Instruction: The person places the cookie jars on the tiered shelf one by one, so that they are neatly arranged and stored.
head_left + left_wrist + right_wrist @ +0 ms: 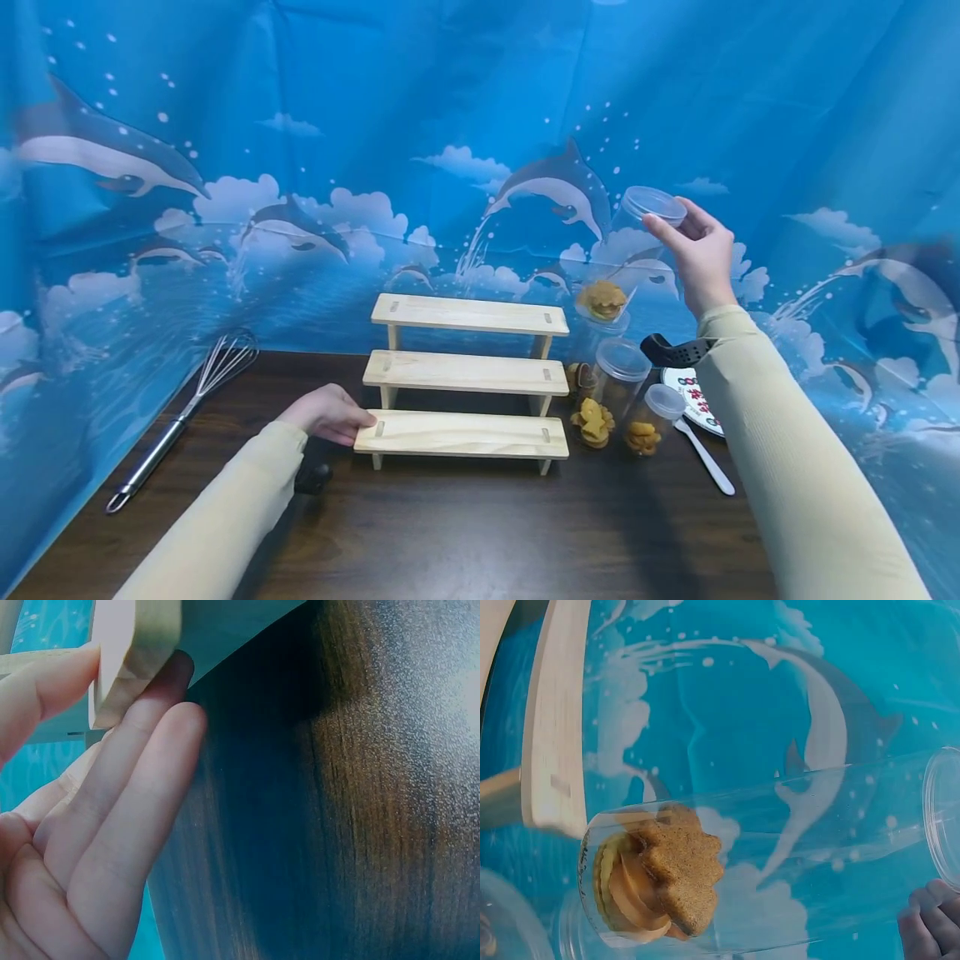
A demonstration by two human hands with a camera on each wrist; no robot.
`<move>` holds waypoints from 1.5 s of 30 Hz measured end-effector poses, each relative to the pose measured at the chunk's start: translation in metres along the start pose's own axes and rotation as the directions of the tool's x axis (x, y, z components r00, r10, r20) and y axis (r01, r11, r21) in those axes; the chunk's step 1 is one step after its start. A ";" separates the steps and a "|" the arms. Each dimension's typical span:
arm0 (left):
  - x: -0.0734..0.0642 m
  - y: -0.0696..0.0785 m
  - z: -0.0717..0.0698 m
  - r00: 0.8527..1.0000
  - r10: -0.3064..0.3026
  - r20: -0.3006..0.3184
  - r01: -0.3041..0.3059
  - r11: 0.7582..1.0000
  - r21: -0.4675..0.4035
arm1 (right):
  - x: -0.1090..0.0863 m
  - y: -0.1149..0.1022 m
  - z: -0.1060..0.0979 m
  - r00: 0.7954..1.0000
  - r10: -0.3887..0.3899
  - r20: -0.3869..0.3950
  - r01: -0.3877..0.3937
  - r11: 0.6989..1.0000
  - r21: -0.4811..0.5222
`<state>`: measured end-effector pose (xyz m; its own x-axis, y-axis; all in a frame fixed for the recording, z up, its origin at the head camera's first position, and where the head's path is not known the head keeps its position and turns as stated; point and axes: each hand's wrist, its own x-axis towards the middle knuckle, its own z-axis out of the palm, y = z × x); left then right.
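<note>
Head view: right hand (705, 254) grips a tall clear jar (628, 258) at its lid (654, 204). Long axis tilted; lid points up and right, base with cookie (602, 300) down and left. Jar is held right of the wooden rack (465, 372), base overlapping standing jars (622, 360); contact cannot be determined. Left hand (330, 414) pinches the lowest step's left end. Counter (465, 542) extends before the rack's front edge.
</note>
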<state>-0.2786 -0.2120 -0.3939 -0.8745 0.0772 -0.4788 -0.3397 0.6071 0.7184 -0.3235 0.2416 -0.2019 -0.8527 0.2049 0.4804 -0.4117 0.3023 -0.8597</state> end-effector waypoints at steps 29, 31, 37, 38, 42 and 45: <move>0.001 0.005 0.008 0.996 -0.016 -0.087 0.021 0.998 0.051 | 0.002 -0.017 0.138 0.969 -0.071 0.237 0.041 0.991 0.128; 0.000 0.004 0.008 0.995 -0.021 -0.096 0.026 0.998 0.050 | -0.001 -0.016 0.148 0.965 -0.061 0.255 0.031 0.992 0.119; -0.003 -0.003 0.012 0.994 -0.026 -0.106 0.030 0.999 0.043 | -0.010 -0.015 0.178 0.953 -0.036 0.301 0.006 0.995 0.099; -0.004 -0.003 0.013 0.994 -0.023 -0.107 0.028 0.999 0.046 | -0.011 -0.015 0.182 0.952 -0.036 0.306 0.006 0.995 0.098; -0.004 -0.001 0.012 0.993 -0.020 -0.116 0.026 0.999 0.046 | -0.012 -0.017 0.197 0.949 -0.038 0.312 0.002 0.993 0.115; -0.003 0.002 0.008 0.993 -0.023 -0.119 0.028 0.999 0.038 | -0.011 -0.018 0.205 0.952 -0.043 0.304 0.001 0.991 0.137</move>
<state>-0.2739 -0.2047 -0.3952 -0.9013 -0.0316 -0.4319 -0.3507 0.6385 0.6851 -0.3725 0.0428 -0.2270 -0.8917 -0.1008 0.4412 -0.4524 0.1721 -0.8751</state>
